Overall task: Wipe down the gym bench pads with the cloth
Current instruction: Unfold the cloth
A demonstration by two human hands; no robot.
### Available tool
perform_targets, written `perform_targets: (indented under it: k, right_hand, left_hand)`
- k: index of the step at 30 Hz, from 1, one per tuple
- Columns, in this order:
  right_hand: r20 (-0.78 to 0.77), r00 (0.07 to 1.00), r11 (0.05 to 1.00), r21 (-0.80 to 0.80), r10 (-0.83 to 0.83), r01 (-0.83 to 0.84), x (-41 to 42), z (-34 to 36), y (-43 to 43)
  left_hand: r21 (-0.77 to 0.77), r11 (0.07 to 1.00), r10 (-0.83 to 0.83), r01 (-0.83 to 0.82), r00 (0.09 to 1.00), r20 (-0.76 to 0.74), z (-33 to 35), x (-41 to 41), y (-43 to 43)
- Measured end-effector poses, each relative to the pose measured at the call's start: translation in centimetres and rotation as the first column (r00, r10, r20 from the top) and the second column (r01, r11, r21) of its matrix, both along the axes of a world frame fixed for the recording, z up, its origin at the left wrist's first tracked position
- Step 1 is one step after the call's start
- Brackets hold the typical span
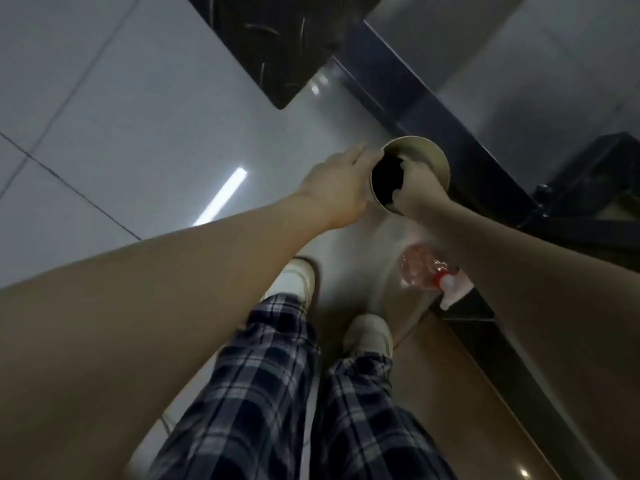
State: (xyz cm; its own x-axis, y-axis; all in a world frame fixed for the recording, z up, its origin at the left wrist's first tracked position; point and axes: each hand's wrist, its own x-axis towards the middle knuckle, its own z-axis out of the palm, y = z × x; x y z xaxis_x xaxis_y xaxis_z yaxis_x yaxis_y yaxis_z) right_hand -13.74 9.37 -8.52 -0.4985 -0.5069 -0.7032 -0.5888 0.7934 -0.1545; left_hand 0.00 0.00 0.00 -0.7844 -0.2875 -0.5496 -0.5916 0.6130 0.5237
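1. Right hand (420,188) is down in the mouth of a round metal bucket (434,152). Its fingers (403,165) and thumb are curled around a dark cloth (386,180).
2. The cloth is inside the bucket and fills the left part of the opening. It's a dark mass with no detail visible.
3. Left hand (336,188) is against the outside of the bucket on its left side. The fingers look fairly straight with the tips hidden past the rim, so I can't tell if they grip it.
4. The bucket stands on the grey tiled floor (138,116), just beside a dark frame bar (433,109).
5. A black bench pad (270,39) is above, with its corner near the bucket but not touching it.
6. A spray bottle (420,268) with reddish contents and a white nozzle lies on the floor by the frame, under the right forearm.
7. Checked trousers (259,375) and white shoes (296,278) are at the bottom, on the floor.
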Motion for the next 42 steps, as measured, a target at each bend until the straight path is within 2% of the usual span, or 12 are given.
perform_targets:
  k: [5,8,10,12,14,17,20,22,30,34,38,42]
  right_hand:
    - [-0.068,0.996,0.991,0.127,0.052,-0.043,-0.3,-1.8,-0.8]
    - [-0.137,0.982,0.988,0.092,0.133,-0.121,-0.3,0.2,-0.6]
    - [-0.06,0.997,0.999,0.031,0.04,-0.038,-0.5,3.0,-0.2]
    - [0.073,0.988,0.99,-0.028,-0.137,0.139,-0.7,6.6,0.3]
    - [0.22,0.911,0.932,-0.026,-0.348,0.362,-1.0,11.1,1.2]
    - [0.423,0.698,0.764,-0.022,-0.578,0.645,-1.0,19.9,2.4]
    - [0.594,0.513,0.613,-0.042,-0.62,0.789,-0.4,30.5,3.2]
    - [0.652,0.486,0.576,-0.09,-0.583,0.812,0.3,37.7,3.3]
    - [0.703,0.621,0.441,-0.462,-0.347,0.77,1.5,67.9,0.9]
    - [0.581,0.791,0.508,-0.63,-0.193,0.587,0.9,80.3,1.2]
    - [0.387,0.922,0.625,-0.723,0.014,0.294,-0.7,90.9,2.4]
    - [0.15,0.988,0.591,-0.8,0.037,0.099,-1.9,98.9,2.5]
  left_hand:
    - [-0.011,0.999,-0.046,0.047,0.998,0.035,-2.2,-1.2,-0.6]
    - [-0.011,0.998,-0.063,0.064,0.997,0.045,-1.2,-1.8,-0.7]
    - [0.001,0.999,-0.046,0.046,0.996,0.071,0.6,-2.1,-0.5]
    - [0.034,0.999,-0.014,0.012,0.998,0.063,3.5,-2.5,-0.2]
    - [0.096,0.995,0.023,-0.025,0.999,0.026,7.7,-3.3,0.3]
    - [0.184,0.982,-0.035,0.03,0.999,0.028,15.5,-4.2,0.7]
    - [0.171,0.979,-0.116,0.109,0.993,0.031,24.6,-3.9,0.2]
    - [0.14,0.981,-0.141,0.138,0.99,0.01,31.2,-3.4,-0.6]
    - [0.275,0.961,0.075,-0.01,0.971,-0.228,59.6,-2.6,-3.8]
    - [0.484,0.874,0.132,0.038,0.94,-0.313,71.9,-1.5,-4.7]
    - [0.515,0.846,0.083,0.137,0.921,-0.38,80.9,-1.4,-4.6]
    - [0.517,0.844,0.128,0.142,0.883,-0.452,87.5,-2.2,-4.5]
